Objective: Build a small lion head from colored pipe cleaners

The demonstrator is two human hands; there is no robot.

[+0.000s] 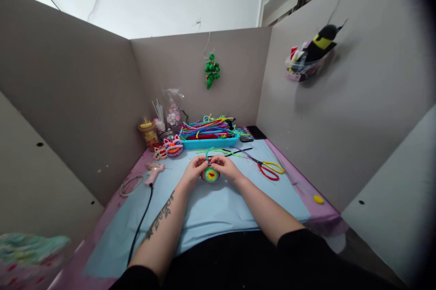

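Between both hands is a round, coiled pipe-cleaner piece (210, 175), with a red and yellow middle and coloured rings around it. My left hand (195, 169) pinches its upper left edge, and my right hand (225, 168) pinches the upper right. A teal pipe cleaner (207, 154) sticks up from between the fingertips. Just behind the hands, loose green and black pipe cleaners (228, 151) lie on the blue cloth (218, 208). Scissors (269, 168) with one red and one yellow handle rest to the right of my right hand.
A blue tray (207, 143) full of pipe cleaners stands at the back. Left are two lion-head crafts (173, 146), a pink glue gun (156, 172) with a black cord, and a jar (148, 133). Grey partitions (235, 62) enclose the table; a yellow disc (318, 199) lies right.
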